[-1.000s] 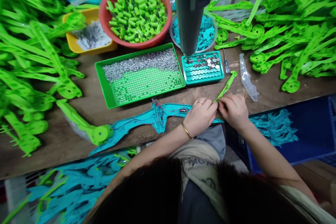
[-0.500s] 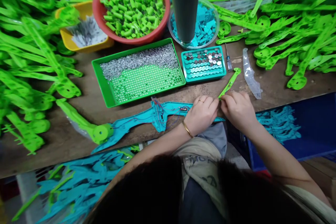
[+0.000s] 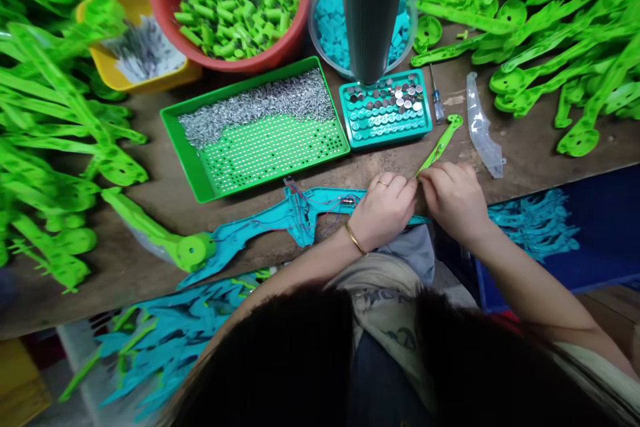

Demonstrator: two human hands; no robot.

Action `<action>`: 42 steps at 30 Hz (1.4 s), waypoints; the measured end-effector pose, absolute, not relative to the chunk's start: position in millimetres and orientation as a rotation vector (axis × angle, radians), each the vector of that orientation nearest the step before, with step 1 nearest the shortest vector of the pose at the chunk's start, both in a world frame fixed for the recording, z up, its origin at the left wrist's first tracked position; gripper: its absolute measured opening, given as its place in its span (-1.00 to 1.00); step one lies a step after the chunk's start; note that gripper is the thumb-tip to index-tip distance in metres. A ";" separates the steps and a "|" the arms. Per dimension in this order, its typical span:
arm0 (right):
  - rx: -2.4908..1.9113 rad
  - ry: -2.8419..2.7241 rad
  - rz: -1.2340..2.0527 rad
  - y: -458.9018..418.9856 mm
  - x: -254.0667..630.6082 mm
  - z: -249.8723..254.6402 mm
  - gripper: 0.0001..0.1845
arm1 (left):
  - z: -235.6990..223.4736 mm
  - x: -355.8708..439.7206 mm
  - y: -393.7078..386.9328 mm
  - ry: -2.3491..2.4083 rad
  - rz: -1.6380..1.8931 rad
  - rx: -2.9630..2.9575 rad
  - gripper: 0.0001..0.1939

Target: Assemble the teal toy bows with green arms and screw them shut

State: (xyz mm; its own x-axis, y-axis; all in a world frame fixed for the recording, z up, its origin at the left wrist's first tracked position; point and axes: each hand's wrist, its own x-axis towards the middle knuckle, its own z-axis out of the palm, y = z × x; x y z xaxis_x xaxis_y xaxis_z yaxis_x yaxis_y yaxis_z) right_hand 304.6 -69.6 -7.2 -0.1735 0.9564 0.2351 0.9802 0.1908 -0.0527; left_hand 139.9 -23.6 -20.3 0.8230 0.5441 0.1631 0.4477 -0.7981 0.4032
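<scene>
A long blue plastic shell [image 3: 240,231] lies along the front of the bench, with thin red and blue wires and a small metal spring-like part [image 3: 347,201] in it. My left hand [image 3: 385,208] is closed over the shell's right part, its fingers curled and hiding what lies under them. Close beside it, my right hand [image 3: 455,200] pinches at the lower end of a slim green plastic arm [image 3: 443,141], which slants up and away. The fingertips of both hands almost meet there, so the exact contact is hidden. A green arm with a round end [image 3: 193,252] touches the shell's left end.
A green tray of screws [image 3: 270,163], a teal tray of small round discs [image 3: 387,123], a screwdriver [image 3: 438,103] and a clear plastic piece [image 3: 483,127] lie beyond my hands. Behind stand a red bowl [image 3: 225,65], a yellow bin [image 3: 135,85] and a dark post [image 3: 371,20]. Green parts pile both sides.
The view has shifted slightly, so the trays and bowls appear a bit higher and further left. Both hands stay together at the green arm's lower end, with only slight finger movement.
</scene>
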 end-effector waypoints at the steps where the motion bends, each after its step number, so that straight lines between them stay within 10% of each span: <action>1: -1.861 -2.163 -0.147 -73.1 303.1 -11.7 -0.83 | -20.3 139.8 -23.3 0.744 0.389 2.658 -0.68; 42: -1.969 -1.813 0.243 -102.7 292.5 -16.6 -0.76 | -17.5 138.7 -22.1 0.772 0.380 2.577 -0.73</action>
